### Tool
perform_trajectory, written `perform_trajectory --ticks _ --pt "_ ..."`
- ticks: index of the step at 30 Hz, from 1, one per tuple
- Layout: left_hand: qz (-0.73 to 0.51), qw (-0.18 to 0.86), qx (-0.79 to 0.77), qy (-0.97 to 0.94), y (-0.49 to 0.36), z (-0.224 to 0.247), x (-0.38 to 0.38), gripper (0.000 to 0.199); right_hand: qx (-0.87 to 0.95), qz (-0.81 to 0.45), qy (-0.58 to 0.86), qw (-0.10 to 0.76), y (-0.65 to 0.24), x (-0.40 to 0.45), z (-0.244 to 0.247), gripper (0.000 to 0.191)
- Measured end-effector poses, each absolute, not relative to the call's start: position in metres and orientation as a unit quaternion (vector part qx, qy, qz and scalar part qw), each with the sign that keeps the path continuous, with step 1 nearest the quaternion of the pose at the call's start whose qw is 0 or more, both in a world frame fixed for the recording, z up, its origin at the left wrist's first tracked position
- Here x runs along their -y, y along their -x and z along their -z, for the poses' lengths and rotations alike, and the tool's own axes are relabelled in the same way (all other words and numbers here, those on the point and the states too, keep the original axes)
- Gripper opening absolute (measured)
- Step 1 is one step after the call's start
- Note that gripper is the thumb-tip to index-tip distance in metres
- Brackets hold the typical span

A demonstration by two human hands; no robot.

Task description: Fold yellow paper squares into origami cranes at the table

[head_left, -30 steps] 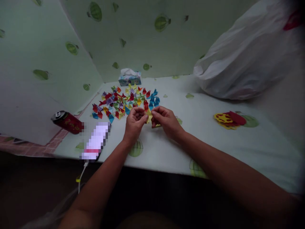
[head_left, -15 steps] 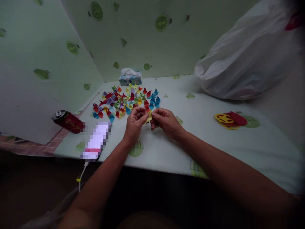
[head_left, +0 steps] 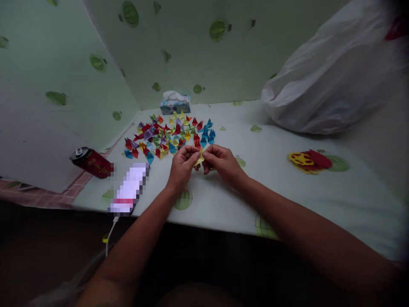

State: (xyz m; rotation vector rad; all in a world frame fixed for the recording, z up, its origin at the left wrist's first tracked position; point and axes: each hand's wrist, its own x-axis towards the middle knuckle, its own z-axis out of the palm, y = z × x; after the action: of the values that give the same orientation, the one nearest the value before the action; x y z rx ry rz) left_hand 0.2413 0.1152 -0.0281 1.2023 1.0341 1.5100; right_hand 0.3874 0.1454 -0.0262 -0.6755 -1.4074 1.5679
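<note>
Between my two hands is a small piece of folded yellow paper point(head_left: 200, 159), mostly covered by fingers. My left hand point(head_left: 185, 164) pinches its left side between thumb and fingers. On the other side, my right hand point(head_left: 222, 162) grips the paper with thumb and forefinger, the remaining fingers curled below. Just beyond the hands lies a spread of several small folded paper cranes point(head_left: 162, 135) in red, blue, yellow, green and purple. The nearest ones almost meet my fingertips in view.
A tissue box point(head_left: 175, 103) stands behind the cranes. To the left are a dark red drink can point(head_left: 92, 162), tilted in view, and a blurred-out phone point(head_left: 130, 187) with a white cable point(head_left: 110, 232). Rightward lie red and yellow cut-out pieces point(head_left: 309, 161) and a large white plastic bag point(head_left: 319, 85).
My fingers have shifted slightly on the yellow paper, and the thumbs sit a little closer together. Everything else stays put, apart from a tiny shift of the camera.
</note>
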Motion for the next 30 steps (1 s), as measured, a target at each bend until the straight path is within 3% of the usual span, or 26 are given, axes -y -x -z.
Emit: perform_trajectory --ticks 5,12,21,30 --pt "-0.597 0.444 -0.419 -0.521 -0.2417 0.0255 -0.1127 0.027 0.575 -0.626 0.276 0.449 -0.3899 -0.1473 0.0261 0.040" --pt "-0.575 0.487 -0.417 -0.509 -0.2430 0.0264 -0.1141 0.035 0.632 -0.488 0.328 0.506 -0.3898 -0.1440 0.0225 0.031" --pt "-0.596 0.462 -0.396 -0.523 -0.2433 0.0255 -0.1142 0.033 0.562 -0.620 0.282 0.469 -0.3918 -0.1485 0.0255 0.033" --pt "-0.552 0.478 -0.451 -0.513 -0.2423 0.0221 -0.1117 0.032 0.612 -0.546 0.288 0.494 -0.3925 -0.1441 0.0204 0.026"
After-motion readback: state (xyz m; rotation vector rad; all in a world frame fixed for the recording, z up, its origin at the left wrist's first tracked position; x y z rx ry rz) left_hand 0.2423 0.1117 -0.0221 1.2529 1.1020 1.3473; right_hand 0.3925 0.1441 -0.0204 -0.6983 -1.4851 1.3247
